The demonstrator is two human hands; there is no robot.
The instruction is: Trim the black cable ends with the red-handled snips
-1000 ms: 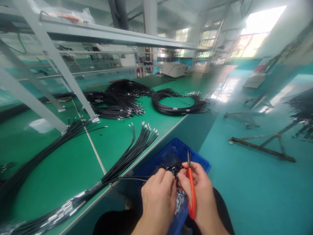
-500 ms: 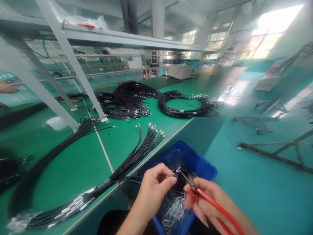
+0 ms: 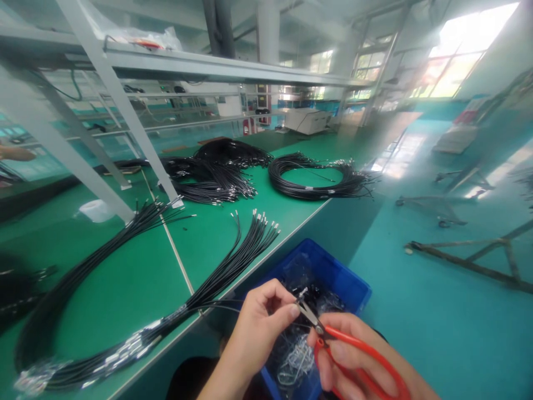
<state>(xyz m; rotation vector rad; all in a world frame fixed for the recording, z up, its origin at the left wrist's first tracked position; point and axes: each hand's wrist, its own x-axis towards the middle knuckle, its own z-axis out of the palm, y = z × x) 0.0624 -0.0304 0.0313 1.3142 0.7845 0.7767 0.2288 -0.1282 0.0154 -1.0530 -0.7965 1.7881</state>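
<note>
Above a blue bin [image 3: 347, 283], my left hand [image 3: 266, 316] pinches the tip of a black cable between thumb and forefinger. A thin black cable [image 3: 225, 304] runs from the bundle on the table toward this hand. My right hand [image 3: 350, 350] grips red-handled scissors [image 3: 358, 347], their metal blades slightly apart and right at the cable tip by my left fingertips. White and clear scraps [image 3: 297, 355] lie in the bin with dark bits and plastic film. A taped bundle of black cables [image 3: 233, 258] with silvery ends lies on the table edge.
A coiled cable bundle [image 3: 308, 191] and heaped black cables [image 3: 212, 178] lie farther back on the green table [image 3: 183, 244]. A metal shelf frame [image 3: 125, 116] rises at the left. Another person's hand [image 3: 16, 153] shows at the far left.
My hands have moved apart from their close hold. The scissors have tilted from upright to pointing left, and their blades have come to the cable tip at my left fingers.
</note>
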